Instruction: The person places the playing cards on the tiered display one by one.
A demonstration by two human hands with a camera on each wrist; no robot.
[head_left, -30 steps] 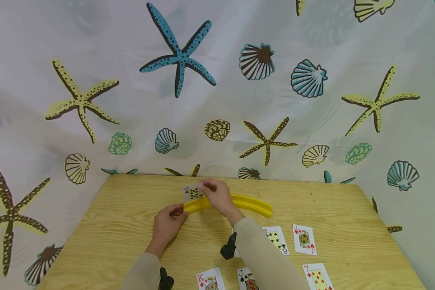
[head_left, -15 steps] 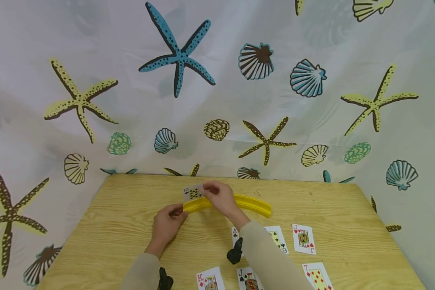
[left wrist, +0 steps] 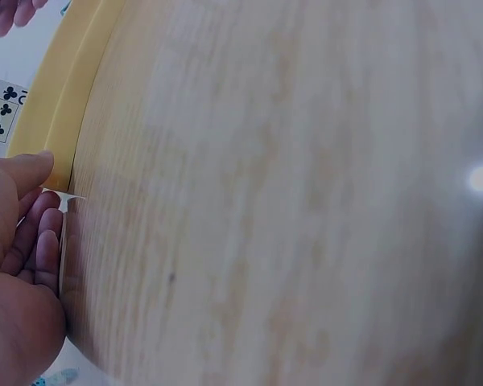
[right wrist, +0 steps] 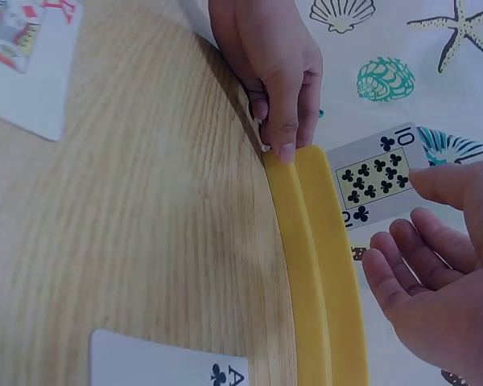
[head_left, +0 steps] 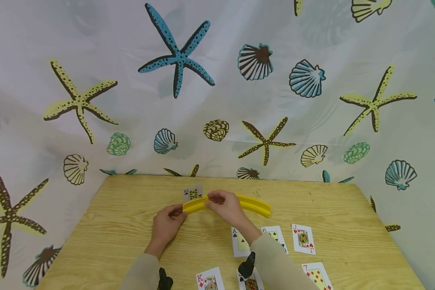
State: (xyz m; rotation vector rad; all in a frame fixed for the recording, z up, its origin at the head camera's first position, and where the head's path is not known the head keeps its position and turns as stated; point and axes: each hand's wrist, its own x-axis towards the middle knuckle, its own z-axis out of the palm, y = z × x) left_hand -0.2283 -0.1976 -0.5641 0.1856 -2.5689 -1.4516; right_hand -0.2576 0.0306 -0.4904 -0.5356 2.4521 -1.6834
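A curved yellow playing card holder [head_left: 255, 206] lies toward the back of the table. My left hand [head_left: 166, 223] grips its left end, thumb on the front face, as the left wrist view shows the thumb [left wrist: 34, 167] on the yellow edge. The ten of clubs [head_left: 192, 194] stands upright in the holder close to that end, its face toward me. Just right of it, my right hand [head_left: 227, 207] hovers over the holder with relaxed fingers and nothing in them. In the right wrist view a gap shows between most of its fingers [right wrist: 419, 257] and the card.
Face-up cards lie nearer me: ace of clubs [head_left: 240, 243], six of clubs [head_left: 273, 235], jack of hearts [head_left: 303, 239], seven of diamonds [head_left: 317, 277], king of diamonds [head_left: 210, 280] and a jack of spades [head_left: 251, 282] partly under the right wrist camera. A patterned cloth [head_left: 217, 100] hangs behind the table.
My right hand has let go of the ten of clubs and drawn back right and toward me. The card stays in the holder; the left hand keeps its place.
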